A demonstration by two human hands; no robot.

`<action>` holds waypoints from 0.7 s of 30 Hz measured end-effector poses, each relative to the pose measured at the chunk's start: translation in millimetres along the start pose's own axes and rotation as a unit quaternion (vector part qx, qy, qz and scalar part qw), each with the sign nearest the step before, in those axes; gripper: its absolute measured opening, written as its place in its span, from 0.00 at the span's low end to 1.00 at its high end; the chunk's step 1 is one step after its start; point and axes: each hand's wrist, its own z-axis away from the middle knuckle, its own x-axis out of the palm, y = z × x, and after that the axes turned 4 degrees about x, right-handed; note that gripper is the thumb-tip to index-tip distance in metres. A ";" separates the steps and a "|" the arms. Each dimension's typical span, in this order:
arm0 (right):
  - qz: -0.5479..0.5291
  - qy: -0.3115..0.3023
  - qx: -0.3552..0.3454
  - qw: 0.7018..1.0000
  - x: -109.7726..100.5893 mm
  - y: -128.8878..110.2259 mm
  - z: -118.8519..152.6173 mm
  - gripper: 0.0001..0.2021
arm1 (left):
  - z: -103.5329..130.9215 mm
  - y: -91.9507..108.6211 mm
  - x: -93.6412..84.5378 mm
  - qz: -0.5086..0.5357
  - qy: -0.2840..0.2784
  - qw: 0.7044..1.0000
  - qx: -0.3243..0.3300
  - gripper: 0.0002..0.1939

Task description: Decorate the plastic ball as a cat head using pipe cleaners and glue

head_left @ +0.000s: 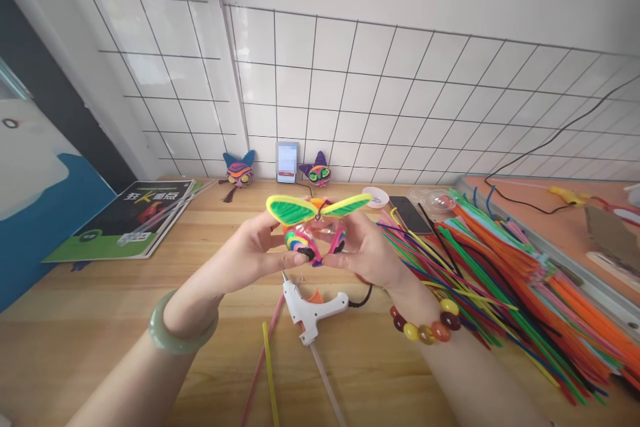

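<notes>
Both of my hands hold up a colourful pipe-cleaner animal face [294, 212] over the middle of the table. Its two pointed ears are green with yellow edges, and rainbow bands and dark patches show below them around a clear part. My left hand [250, 248] grips the left side, its thumb on the lower front. On the opposite side my right hand [374, 250] does the same. Just below them a white glue gun [311, 307] lies on the wood, a glue stick [327, 383] sticking out of its rear. Beside it are a yellow pipe cleaner [269, 367] and a pink one.
A large heap of coloured pipe cleaners [500, 280] spreads over the right side. Behind it lie a dark phone [411, 215] and a small white dish [375, 197]. Two finished animal faces [240, 172] flank a lit phone [287, 161] at the wall. A book [135, 217] lies left.
</notes>
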 end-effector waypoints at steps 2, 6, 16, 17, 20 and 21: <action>0.112 0.066 -0.075 0.989 -0.1 -0.4 1.6 0.31 | -0.3 0.0 -0.6 0.026 0.004 1.000 0.008 0.33; 0.351 0.158 -0.228 0.894 0.5 -0.4 4.0 0.30 | 0.3 -4.0 2.0 0.123 -0.008 0.992 -0.020 0.46; 0.489 0.224 -0.321 0.779 15.7 15.9 4.7 0.27 | 0.5 -15.9 33.9 0.169 0.124 0.978 0.001 0.35; 0.490 0.220 -0.319 0.781 16.9 17.6 4.7 0.26 | 0.4 -16.2 34.4 0.156 0.140 0.978 0.003 0.35; 0.489 0.197 -0.304 0.793 19.2 22.3 4.9 0.29 | -0.5 -16.4 31.3 0.106 0.185 0.977 0.011 0.34; 0.488 0.186 -0.298 0.799 19.7 23.9 5.3 0.29 | -1.1 -16.3 29.6 0.096 0.194 0.976 0.014 0.34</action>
